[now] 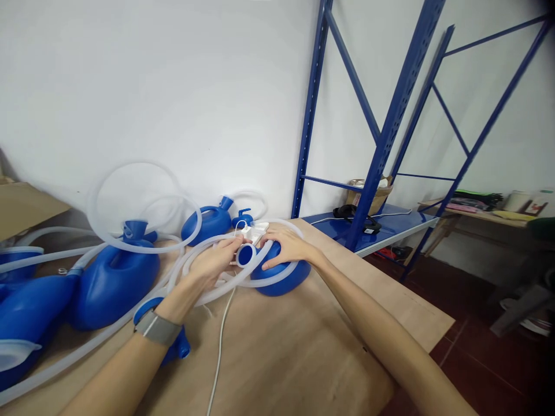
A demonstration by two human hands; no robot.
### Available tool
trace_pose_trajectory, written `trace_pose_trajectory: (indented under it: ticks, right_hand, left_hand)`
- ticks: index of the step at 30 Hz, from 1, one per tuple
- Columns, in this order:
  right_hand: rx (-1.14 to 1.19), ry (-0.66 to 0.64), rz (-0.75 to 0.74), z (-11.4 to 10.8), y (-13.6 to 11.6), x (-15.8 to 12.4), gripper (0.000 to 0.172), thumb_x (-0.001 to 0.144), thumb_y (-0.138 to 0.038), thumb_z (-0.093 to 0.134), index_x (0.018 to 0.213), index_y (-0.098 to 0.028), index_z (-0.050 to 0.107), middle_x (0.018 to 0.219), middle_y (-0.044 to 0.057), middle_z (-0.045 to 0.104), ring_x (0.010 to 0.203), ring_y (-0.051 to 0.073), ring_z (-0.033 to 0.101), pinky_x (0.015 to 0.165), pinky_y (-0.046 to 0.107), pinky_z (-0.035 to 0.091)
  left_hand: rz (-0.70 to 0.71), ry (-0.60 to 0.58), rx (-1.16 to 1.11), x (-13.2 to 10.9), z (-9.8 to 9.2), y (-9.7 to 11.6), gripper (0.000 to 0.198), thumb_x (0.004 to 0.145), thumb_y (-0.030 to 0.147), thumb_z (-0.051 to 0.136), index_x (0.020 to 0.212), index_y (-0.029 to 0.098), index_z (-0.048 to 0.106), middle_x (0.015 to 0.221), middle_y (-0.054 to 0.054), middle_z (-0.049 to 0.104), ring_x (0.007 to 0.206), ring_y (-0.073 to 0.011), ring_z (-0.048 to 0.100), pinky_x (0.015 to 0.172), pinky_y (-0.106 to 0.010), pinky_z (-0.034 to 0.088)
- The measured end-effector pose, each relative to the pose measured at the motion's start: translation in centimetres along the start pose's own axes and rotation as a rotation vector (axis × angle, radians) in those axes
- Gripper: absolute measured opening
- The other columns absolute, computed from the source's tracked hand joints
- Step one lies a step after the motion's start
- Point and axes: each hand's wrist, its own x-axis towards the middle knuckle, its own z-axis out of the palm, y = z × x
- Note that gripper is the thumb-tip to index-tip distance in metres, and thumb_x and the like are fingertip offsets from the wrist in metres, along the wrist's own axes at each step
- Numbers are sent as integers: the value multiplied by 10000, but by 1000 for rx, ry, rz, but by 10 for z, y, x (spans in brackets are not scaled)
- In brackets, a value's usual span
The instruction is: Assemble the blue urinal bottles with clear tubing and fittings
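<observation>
Right of the held blue bottle [287,285], tabletop [410,306] spreads to the edge.

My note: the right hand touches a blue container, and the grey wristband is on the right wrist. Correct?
No: the head view shows the grey wristband on the left wrist. The right hand does touch a blue container.

The head camera looks forward and down from the wearer's head, close above the bench [277,352], with the left hand [217,260] and right hand [288,245] mid-view, the white wall [195,86] far, blue metal racking [396,115] far right.
</observation>
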Motion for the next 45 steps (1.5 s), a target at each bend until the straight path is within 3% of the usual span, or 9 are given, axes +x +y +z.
trace_pose_trajectory:
  ticks: [4, 9, 17, 21, 28, 33, 38, 42, 45]
  right_hand:
    - [-6, 32, -54, 2, -6, 0, 576, 697, -631, 871, 1095, -234, 744, 1126, 59, 713, 1098, 277, 615, 997, 392, 436]
    - [-18, 52, -91, 7, -4, 2, 544, 681, -636, 878, 1015, -227, 744, 1030, 32, 717, 987, 244, 634, 931, 362, 434]
    - [21, 65, -138, 9, 3, 5, 484, 677, -581, 891, 991, -240, 753, 1013, 10, 717, 956, 232, 643, 876, 333, 444]
    - [43, 26, -106, 4, -3, 4, 491, 685, -576, 890, 1026, -245, 764, 1053, 33, 731, 1022, 260, 648, 943, 366, 460]
    - [71, -19, 24, -10, 3, -6, 530, 742, -602, 846, 1153, -277, 764, 1228, 55, 690, 1197, 290, 620, 1081, 422, 453]
    - [43, -159, 136, -35, 6, -16, 763, 686, -655, 852, 1341, -290, 710, 1462, 101, 573, 1388, 373, 512, 1198, 514, 370]
    - [-44, -244, 123, -62, -41, -18, 1206, 517, -678, 937, 1581, -349, 476, 1693, 101, 325, 1578, 475, 184, 1266, 638, 158]
    - [117, -297, -258, -40, -107, 2, 723, 899, -596, 717, 1539, -315, 535, 1564, 59, 537, 1501, 299, 415, 1257, 450, 297]
    - [55, -296, -296, 1, -140, 27, 487, 1044, -440, 545, 1465, -205, 614, 1405, 125, 660, 1378, 318, 545, 1210, 510, 347]
  left_hand:
    - [-29, 113, -55, 9, 26, -8, 657, 944, 732, 368, 943, 162, 696, 941, -138, 778, 890, -283, 730, 753, -395, 600]
    - [94, 242, 20, 17, 39, -12, 581, 957, 647, 307, 784, 199, 634, 925, -117, 764, 989, -293, 705, 986, -433, 524]
    - [298, 128, 278, 16, 30, -11, 323, 886, 396, 355, 765, 221, 599, 927, -83, 732, 984, -270, 664, 1037, -427, 480]
    - [277, 103, 403, 17, 26, -8, 436, 942, 436, 269, 897, 207, 637, 1054, -114, 746, 1045, -279, 672, 1062, -436, 478]
    - [130, 55, 685, -14, -46, 29, 525, 858, 663, 453, 904, 201, 698, 972, -113, 766, 951, -328, 701, 940, -442, 527]
    - [-258, -235, 1083, -70, -109, 30, 736, 620, 582, 721, 1236, 179, 703, 1218, -140, 738, 1089, -355, 703, 947, -418, 542]
    - [-486, -380, 1095, -109, -102, 15, 969, 474, 319, 795, 1417, 186, 613, 1414, -167, 653, 1231, -392, 655, 958, -428, 553]
    - [-404, -335, 1202, -117, -95, 2, 836, 504, 291, 769, 1325, 186, 655, 1350, -171, 680, 1225, -407, 644, 998, -461, 521]
    - [-323, -295, 1093, -120, -113, 0, 784, 539, 395, 784, 1276, 167, 644, 1252, -152, 706, 1127, -362, 676, 948, -416, 535]
